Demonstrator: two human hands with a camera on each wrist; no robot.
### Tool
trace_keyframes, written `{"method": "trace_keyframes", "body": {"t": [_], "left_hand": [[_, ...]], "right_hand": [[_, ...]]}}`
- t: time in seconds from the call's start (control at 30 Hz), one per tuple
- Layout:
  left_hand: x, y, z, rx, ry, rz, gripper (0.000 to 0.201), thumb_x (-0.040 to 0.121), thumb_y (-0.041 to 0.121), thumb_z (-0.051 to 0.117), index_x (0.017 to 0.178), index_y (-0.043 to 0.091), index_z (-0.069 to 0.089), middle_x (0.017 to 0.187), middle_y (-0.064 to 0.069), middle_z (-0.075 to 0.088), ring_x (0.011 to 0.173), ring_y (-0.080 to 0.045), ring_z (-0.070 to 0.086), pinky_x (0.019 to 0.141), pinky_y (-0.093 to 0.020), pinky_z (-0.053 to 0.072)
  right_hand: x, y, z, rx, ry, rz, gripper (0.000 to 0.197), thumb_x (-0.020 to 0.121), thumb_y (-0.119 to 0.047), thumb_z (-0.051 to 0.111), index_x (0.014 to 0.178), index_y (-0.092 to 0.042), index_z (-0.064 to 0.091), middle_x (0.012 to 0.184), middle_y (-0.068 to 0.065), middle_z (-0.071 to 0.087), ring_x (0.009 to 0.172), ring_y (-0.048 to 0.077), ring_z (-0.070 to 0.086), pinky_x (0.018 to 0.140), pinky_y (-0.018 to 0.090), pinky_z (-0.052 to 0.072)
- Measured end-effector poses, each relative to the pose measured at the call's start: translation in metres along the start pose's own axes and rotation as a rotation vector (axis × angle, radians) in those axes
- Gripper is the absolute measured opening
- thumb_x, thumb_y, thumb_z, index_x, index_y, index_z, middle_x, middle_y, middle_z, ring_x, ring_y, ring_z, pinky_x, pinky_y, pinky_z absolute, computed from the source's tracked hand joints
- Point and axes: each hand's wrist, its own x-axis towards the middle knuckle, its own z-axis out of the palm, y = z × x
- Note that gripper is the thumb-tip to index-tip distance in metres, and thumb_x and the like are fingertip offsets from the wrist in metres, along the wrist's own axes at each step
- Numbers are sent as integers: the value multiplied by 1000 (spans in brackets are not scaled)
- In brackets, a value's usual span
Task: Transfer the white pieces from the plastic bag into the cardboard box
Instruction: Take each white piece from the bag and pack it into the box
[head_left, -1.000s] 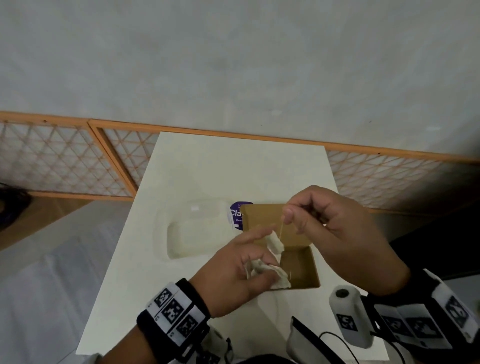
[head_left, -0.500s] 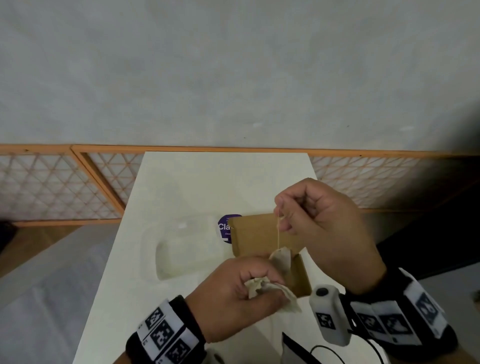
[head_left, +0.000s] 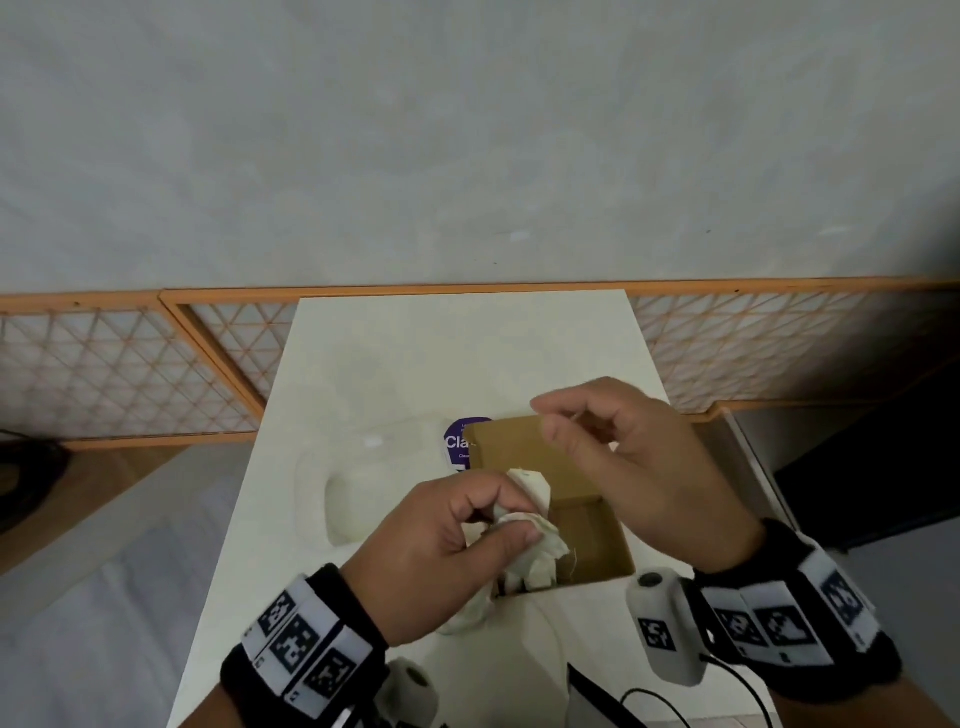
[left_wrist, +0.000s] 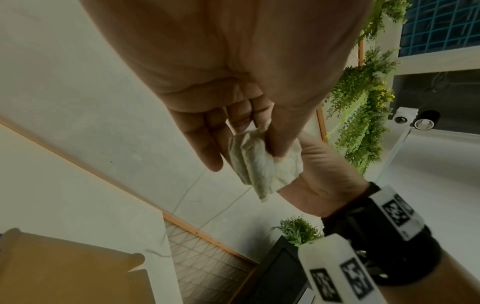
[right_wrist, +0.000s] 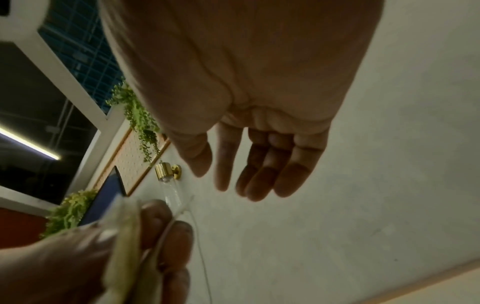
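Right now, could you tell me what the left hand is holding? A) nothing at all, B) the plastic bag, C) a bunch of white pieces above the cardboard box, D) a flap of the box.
C: the left hand grips a crumpled bunch of white pieces over the near edge of the open cardboard box; the left wrist view shows its fingers curled round them.

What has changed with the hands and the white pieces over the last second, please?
The right hand has let go of the thread it was pinching, and its fingers now hang loose above the cardboard box. The left hand still grips the bunch of white pieces at the box's near edge.
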Motion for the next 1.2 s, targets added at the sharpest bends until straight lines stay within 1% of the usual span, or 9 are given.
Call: {"method": "trace_keyframes", "body": {"t": [0.23,0.33,0.6,0.77,0.83,0.93,1.03,1.13,1.2], "left_hand": [[0,5,-5,32,-12,21,6,100,19,68,98,22,73,101,2,77,99,-23,72,91,-43,56],[1,4,-4,21,32,39,7,100,18,69,97,24,72,100,-1,75,95,-25,71,88,-46,57],[7,-7,10,-46,323,43,8,93,18,74,98,24,74,95,-3,74,86,-24,71,78,-41,59],[12,-11,17,-128,396,-1,37,90,19,76,124,30,64,88,-16,65,74,-33,61,69,-49,57],[14,-12,17,-85,369,-13,30,94,18,75,119,31,68,90,-11,71,77,-29,66,74,-48,59],[17,-14,17,19,390,16,12,93,13,77,98,25,75,90,5,76,87,-17,72,82,-34,58],[21,-24,18,119,420,-10,16,90,21,80,88,35,74,92,4,70,87,-10,65,76,-13,45],[25,-44,25,-12,352,-106,10,90,26,79,93,34,74,89,-2,72,81,-19,68,77,-39,56],[28,-54,35,-61,302,-137,6,90,25,78,95,26,75,88,-2,75,84,-28,71,81,-51,58]], "right_hand": [[-8,3,8,87,-220,-70,12,101,-17,68,96,-18,79,82,-5,72,78,14,66,70,27,53],[-9,8,9,98,-198,-49,13,102,-20,67,93,-19,77,86,-6,73,83,15,68,73,23,52],[-7,8,9,51,-196,-40,17,104,-27,63,93,-21,74,82,-1,71,77,18,65,74,41,52],[-7,8,7,74,-220,-24,17,104,-27,64,91,-21,74,78,5,69,73,24,62,71,45,50],[-5,8,6,87,-232,-21,15,104,-27,64,93,-23,75,78,-1,70,72,20,63,69,42,54],[-3,11,3,137,-238,-28,11,102,-25,67,99,-23,76,81,-7,72,73,13,65,69,35,56],[-7,26,2,201,-253,43,22,95,-22,76,117,-21,72,81,-13,64,67,3,57,66,22,52],[-13,53,8,191,-375,138,40,92,-22,80,130,-27,68,81,-12,54,68,-1,50,66,18,45],[-18,71,18,177,-437,176,28,95,-23,77,122,-28,72,83,-6,63,73,2,56,71,23,50]]}}
